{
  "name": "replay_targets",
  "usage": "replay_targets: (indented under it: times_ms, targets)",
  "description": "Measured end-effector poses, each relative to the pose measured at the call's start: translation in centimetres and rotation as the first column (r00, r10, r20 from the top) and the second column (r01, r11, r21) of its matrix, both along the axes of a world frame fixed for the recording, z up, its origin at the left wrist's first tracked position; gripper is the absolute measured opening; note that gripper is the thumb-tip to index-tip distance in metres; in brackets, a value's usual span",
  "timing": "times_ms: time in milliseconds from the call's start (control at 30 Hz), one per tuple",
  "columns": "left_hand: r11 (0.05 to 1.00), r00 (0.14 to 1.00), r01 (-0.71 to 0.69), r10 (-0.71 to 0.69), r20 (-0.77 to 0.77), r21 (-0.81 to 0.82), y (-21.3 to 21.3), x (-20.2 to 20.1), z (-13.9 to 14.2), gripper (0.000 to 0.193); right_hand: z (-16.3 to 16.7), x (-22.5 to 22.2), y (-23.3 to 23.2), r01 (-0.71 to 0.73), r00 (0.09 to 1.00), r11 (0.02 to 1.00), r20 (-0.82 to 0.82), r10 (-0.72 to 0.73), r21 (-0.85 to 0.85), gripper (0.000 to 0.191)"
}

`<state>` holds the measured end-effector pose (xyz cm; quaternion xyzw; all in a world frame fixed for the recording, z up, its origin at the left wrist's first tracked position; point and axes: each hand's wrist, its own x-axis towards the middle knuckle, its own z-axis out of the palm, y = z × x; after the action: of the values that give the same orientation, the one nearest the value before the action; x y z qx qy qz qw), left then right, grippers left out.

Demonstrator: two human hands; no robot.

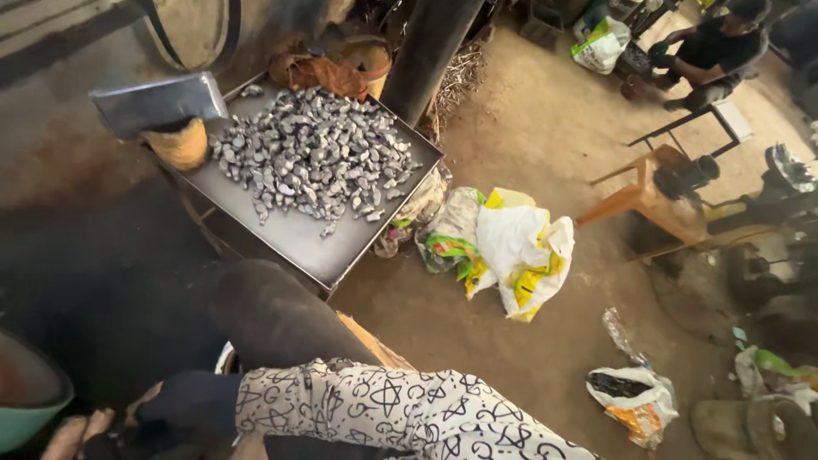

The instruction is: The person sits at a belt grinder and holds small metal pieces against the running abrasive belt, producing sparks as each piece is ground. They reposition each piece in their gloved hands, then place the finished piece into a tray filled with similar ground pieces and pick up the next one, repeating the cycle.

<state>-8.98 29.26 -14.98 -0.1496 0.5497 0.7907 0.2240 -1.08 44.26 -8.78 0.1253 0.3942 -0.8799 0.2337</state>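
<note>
A grey metal tray (298,234) stands tilted ahead of me and carries a heap of small silvery metal pieces (315,153). At its far left corner a flat shiny metal plate (158,102) rests on a small woven basket (181,145). An arm in a white sleeve with black patterns (400,409) crosses the bottom of the view from the right. It ends in a dark cuff and my right hand (89,426), only partly visible at the bottom left edge next to a green bowl (25,409). I cannot see what that hand holds. My left hand is out of view.
My dark-trousered knee (273,315) sits just below the tray. White and yellow sacks (511,247) lie on the dirt floor to the right, and a plastic bag of dark material (630,396) lies nearer. A wooden stool with a small machine (656,200) stands beyond. Another person (716,51) crouches at the top right.
</note>
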Motion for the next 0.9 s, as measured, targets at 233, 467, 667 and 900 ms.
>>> replay_targets:
  times_ms: [233,467,667,900]
  targets:
    - [0.994,0.960,-0.058,0.081,0.268,-0.094,-4.5,5.5,3.7,0.035,-4.7,-0.3,-4.0,-0.216,0.975,0.973,0.037,0.219,-0.076,0.011]
    - [0.932,0.993,-0.100,0.071,0.093,0.350,-5.8,3.9,0.6,0.031,-6.4,-3.5,-5.8,-0.066,0.955,0.939,0.251,0.157,-0.339,0.010]
    - [0.864,0.985,-0.137,0.067,0.160,0.484,-5.2,3.3,-0.2,0.028,-6.3,-5.9,-4.6,-0.131,0.922,0.757,0.202,0.330,-0.640,0.016]
    - [0.892,0.990,-0.130,0.096,0.100,0.434,-5.2,2.1,-0.1,0.027,-6.0,-6.0,-6.5,-0.124,0.949,0.898,0.212,0.231,-0.423,0.023]
